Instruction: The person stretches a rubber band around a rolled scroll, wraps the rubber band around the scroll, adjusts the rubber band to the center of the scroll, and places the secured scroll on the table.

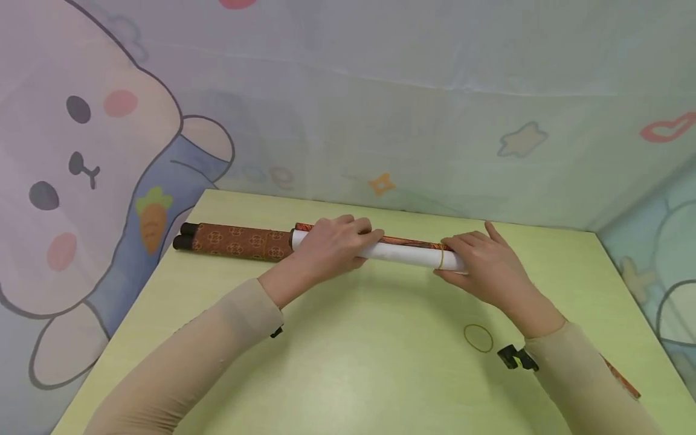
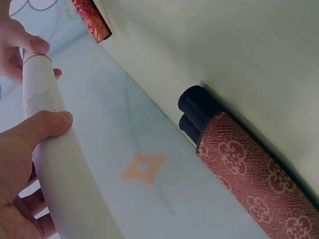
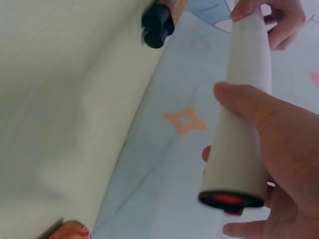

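Observation:
Both hands hold a white rolled scroll (image 1: 405, 254) raised over the table, lengthwise from left to right. My left hand (image 1: 337, 244) grips it near its left end, thumb across the paper in the left wrist view. My right hand (image 1: 486, 263) wraps the right end, its fingertips beside a rubber band (image 1: 441, 256) that circles the roll. A red-and-orange patterned strip (image 1: 408, 241) shows along its upper side. In the right wrist view, a dark rim (image 3: 232, 199) with a red centre closes one end.
At the table's left lie brown patterned rolls (image 1: 239, 241) with black end knobs (image 1: 186, 242). A loose rubber band (image 1: 478, 338) lies near the right forearm. A red patterned roll (image 1: 622, 379) is partly hidden under that sleeve. A printed cloth (image 1: 413, 109) hangs behind the table.

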Demonstrator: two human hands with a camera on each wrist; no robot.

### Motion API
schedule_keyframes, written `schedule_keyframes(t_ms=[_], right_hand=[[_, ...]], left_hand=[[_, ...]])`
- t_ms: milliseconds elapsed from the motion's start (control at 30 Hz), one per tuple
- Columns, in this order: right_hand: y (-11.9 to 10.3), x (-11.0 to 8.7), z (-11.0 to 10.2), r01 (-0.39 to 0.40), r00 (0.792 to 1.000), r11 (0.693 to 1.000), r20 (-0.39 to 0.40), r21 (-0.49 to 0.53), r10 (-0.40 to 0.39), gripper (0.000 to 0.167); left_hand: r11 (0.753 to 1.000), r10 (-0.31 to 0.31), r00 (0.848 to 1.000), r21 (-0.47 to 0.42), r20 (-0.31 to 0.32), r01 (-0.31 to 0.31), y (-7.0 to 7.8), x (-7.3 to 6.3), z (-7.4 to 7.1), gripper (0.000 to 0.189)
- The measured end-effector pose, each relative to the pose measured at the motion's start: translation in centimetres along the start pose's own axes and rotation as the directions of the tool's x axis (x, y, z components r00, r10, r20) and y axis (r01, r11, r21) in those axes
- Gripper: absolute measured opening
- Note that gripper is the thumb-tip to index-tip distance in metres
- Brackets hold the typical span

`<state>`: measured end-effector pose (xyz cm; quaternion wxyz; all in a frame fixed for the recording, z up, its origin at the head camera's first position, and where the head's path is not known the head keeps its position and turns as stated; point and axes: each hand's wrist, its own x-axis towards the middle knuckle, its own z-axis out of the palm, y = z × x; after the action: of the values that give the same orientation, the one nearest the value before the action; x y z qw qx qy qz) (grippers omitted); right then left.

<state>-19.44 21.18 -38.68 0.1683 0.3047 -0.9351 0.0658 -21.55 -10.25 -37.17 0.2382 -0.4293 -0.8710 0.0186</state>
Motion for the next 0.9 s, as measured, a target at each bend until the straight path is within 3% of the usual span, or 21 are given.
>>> schedule_keyframes(t_ms=[200, 567, 733, 900], right_hand=[[-0.3, 1.1, 0.5, 0.053, 0.997, 0.998, -0.048, -0.032, -0.055, 0.045], [-1.1, 1.4, 0.7, 0.06, 0.998, 0.997, -0.018, -0.048, -0.061, 0.049], [-0.9, 0.8, 0.1, 0.008, 0.999, 0.998, 0.032, -0.069, -0.006, 0.063], [-0.4, 0.6, 0.1, -0.015, 1.0, 0.999, 0.025, -0.044, 0.017, 0.051]], left_hand=[[1.0, -0.006, 1.0, 0.019, 0.012, 0.006, 0.0, 0.5, -0.2, 0.035], [0.999, 0.004, 1.0, 0.039, 0.003, -0.004, 0.4, 0.7, 0.1, 0.034], [0.999, -0.005, 1.0, 0.043, 0.015, 0.005, 0.5, 0.8, 0.0, 0.034], [0.999, -0.016, 0.999, 0.042, 0.047, 0.014, 0.3, 0.8, -0.4, 0.034]])
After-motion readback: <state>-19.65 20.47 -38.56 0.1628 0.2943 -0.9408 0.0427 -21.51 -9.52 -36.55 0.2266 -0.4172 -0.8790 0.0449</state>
